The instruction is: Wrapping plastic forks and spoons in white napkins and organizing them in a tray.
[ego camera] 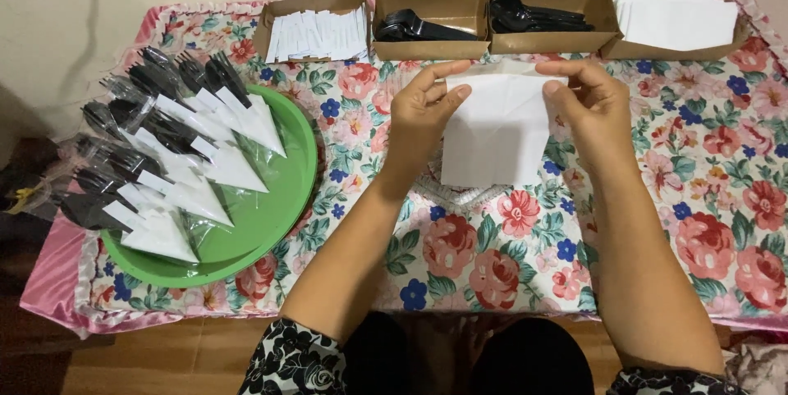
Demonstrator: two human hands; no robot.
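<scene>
Your left hand (pixel 423 112) pinched the upper left edge of a white napkin (pixel 495 136) between thumb and fingers, and your right hand (pixel 593 108) pinched its upper right edge the same way, so the sheet hung just above the floral tablecloth (pixel 706 157) in front of you, creased down its middle. By the look of it you were at the folding step, with the napkin not yet shaped.

Far left, the green plate (pixel 283 206) already carried a fan of finished packs (pixel 176 157): black cutlery with folded napkins in clear sleeves. Along the back edge stood four brown cardboard trays: one with small white packets (pixel 316 34), then black spoons (pixel 414 27), then black forks (pixel 533 16), and at the far right a stack of flat napkins (pixel 677 13).

The next move probably called for keeping both pinches level so the crease ran straight, then bringing the corners together evenly.
</scene>
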